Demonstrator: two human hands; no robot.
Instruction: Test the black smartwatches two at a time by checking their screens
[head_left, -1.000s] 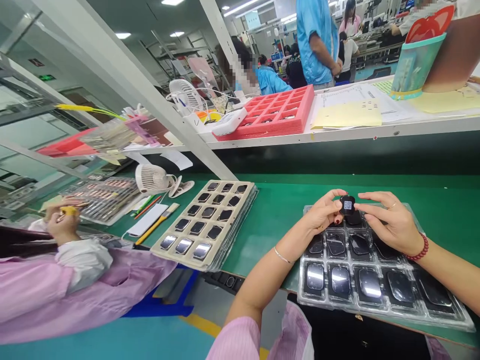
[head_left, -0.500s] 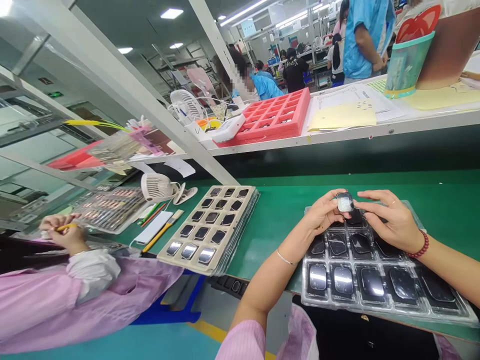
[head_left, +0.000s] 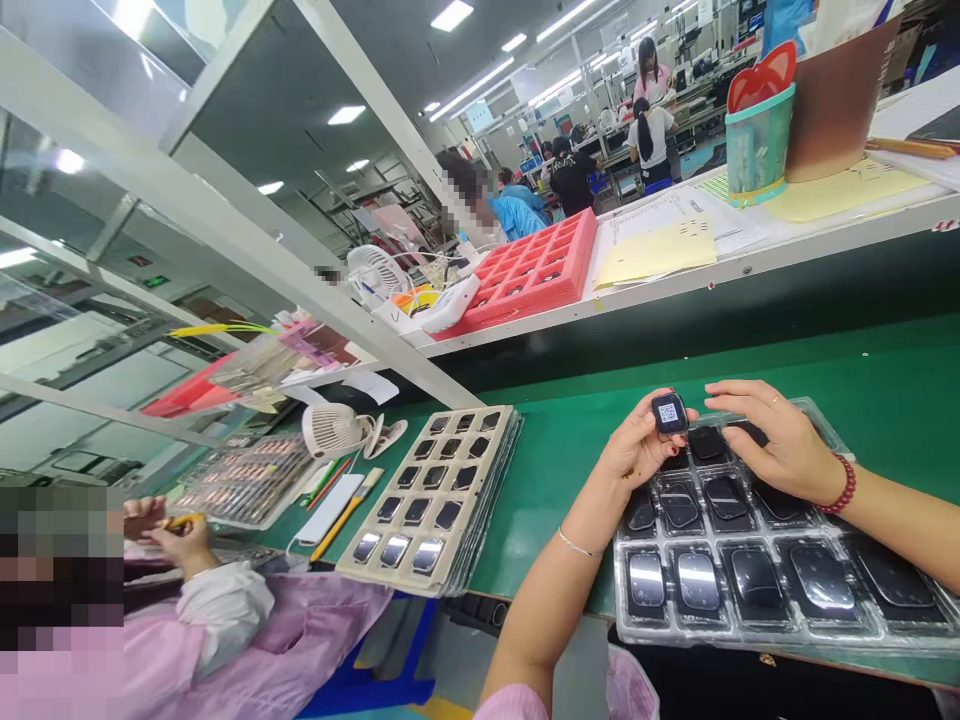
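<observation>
Green worktop (head_left: 555,490) carries a clear plastic tray (head_left: 750,632) of black display panels; the left hand (head_left: 641,445) pinches a QR-labelled device (head_left: 669,413) between its fingers, while the right hand (head_left: 780,440) lies open, empty, above the tray.

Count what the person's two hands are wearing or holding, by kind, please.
Silver bangle: 1
Red beaded bracelet: 1
Ring: 1
Black gadget with QR code: 1
Total: 4
</observation>
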